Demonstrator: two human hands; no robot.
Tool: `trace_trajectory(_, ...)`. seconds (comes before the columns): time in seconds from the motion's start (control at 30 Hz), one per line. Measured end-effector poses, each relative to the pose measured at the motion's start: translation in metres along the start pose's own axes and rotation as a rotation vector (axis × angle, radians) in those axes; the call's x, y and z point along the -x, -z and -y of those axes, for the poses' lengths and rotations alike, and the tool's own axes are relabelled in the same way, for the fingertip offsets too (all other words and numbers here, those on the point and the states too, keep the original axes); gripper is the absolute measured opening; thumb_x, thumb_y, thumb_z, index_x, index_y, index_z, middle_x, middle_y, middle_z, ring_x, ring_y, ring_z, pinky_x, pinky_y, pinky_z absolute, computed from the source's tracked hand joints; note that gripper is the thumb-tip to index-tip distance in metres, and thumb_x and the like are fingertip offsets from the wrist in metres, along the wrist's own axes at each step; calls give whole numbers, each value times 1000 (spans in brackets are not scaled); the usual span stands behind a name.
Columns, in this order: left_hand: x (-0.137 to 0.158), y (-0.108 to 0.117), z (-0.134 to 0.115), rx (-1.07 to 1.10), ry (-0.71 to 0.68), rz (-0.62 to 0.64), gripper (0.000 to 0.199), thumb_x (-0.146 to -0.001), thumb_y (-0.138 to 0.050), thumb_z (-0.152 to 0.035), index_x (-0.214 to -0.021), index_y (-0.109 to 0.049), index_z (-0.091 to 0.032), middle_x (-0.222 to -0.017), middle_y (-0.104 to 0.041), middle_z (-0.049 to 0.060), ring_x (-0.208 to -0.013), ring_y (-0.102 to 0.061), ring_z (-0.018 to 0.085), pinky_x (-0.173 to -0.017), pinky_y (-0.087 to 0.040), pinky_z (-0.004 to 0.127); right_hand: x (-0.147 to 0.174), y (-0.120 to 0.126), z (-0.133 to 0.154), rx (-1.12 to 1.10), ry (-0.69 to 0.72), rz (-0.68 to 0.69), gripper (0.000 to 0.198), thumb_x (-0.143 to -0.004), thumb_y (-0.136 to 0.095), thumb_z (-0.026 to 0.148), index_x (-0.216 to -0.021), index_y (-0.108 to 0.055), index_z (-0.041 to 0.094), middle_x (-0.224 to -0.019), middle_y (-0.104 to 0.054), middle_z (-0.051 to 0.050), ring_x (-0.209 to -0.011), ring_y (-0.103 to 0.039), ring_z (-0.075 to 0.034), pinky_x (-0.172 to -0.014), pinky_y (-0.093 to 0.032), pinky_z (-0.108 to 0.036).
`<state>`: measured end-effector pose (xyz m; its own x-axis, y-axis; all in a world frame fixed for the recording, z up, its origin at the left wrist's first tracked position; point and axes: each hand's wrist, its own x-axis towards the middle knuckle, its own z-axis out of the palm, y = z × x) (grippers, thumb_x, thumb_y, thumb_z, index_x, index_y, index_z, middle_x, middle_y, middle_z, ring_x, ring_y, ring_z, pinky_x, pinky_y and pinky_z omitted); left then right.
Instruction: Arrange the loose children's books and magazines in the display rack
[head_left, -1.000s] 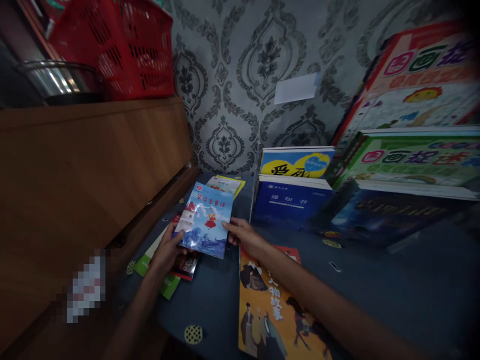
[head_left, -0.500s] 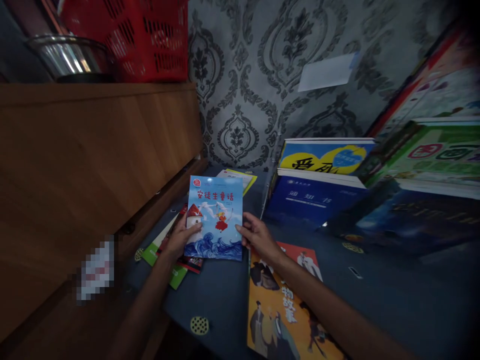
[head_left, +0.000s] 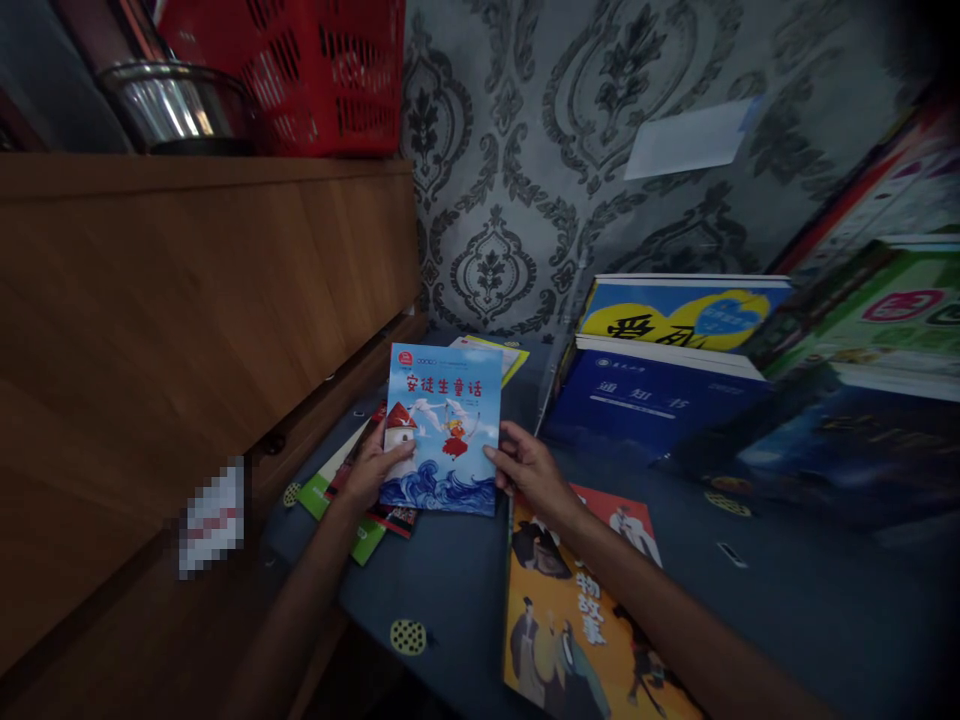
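A light blue storybook (head_left: 442, 440) with red title characters, a red-roofed tower and dark blue waves faces me, held up above the table. My left hand (head_left: 369, 468) grips its left edge, the thumb lying on the cover. On the right edge my right hand (head_left: 525, 462) pinches it, thumb in front and the other fingers behind. Beneath my left hand lie a dark red book (head_left: 396, 519) and a green one (head_left: 367, 541), both partly covered. An orange book (head_left: 551, 630) with robed figures rests under my right forearm, which hides some of it.
Several books stand at the right, among them a dark blue one (head_left: 652, 405) and a blue-yellow one (head_left: 682, 312). A yellow-edged booklet (head_left: 516, 358) lies by the wall. A wooden cabinet (head_left: 202, 330) flanks the left, carrying a metal bowl (head_left: 184, 105) and a red basket (head_left: 360, 90).
The whole scene has shifted somewhat to the right in view, as if my head turned slightly left. Both hands keep the same hold on the storybook.
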<state>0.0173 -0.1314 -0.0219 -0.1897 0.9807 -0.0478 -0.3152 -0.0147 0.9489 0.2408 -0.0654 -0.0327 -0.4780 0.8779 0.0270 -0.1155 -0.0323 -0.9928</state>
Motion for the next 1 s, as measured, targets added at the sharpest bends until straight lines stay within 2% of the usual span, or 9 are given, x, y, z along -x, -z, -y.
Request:
trace_trajectory(0.1, 1, -1, -1, -1, 3, -3, 93, -56, -93, -41, -138, -56, -19, -107, -77, 9, -86, -74, 24, -76, -60, 31, 1, 0, 2, -1, -3, -1, 51, -70, -79, 48, -107, -57, 20, -63, -58, 7, -43, -47, -7, -37, -33, -18)
trace_trajectory(0.2, 1, -1, -1, 11, -6, 4, 94, -56, -93, -40, -139, -55, -19, -108, -77, 9, -85, -74, 24, -73, -59, 30, 1, 0, 2, -6, -15, 0, 51, -70, -79, 48, -107, -56, 20, -66, -60, 6, -43, -47, -6, -37, -32, -18)
trace_trajectory(0.67, 0, 2, 3, 25, -11, -30, 82, -56, -93, -34, -131, -61, -21, -98, -76, 4, -76, -70, 18, -72, -58, 27, 2, 0, 1, -13, 13, 10, 47, -72, -78, 46, -107, -58, 21, -66, -59, 6, -44, -48, -7, -37, -34, -18)
trace_trajectory(0.87, 0, 2, 3, 14, -25, -32, 86, -56, -93, -36, -134, -60, -21, -107, -76, 6, -83, -72, 20, -74, -58, 27, 3, 0, 2, 5, 17, 14, 49, -72, -77, 48, -108, -57, 21, -67, -60, 6, -44, -49, -6, -37, -34, -18)
trace_trajectory(1.0, 1, 1, 1, 22, -32, -34, 81, -55, -94, -37, -128, -63, -20, -110, -76, 6, -83, -72, 19, -76, -58, 27, 3, 0, 3, 5, 13, 8, 50, -70, -77, 49, -105, -56, 20, -66, -59, 7, -43, -48, -6, -37, -34, -17)
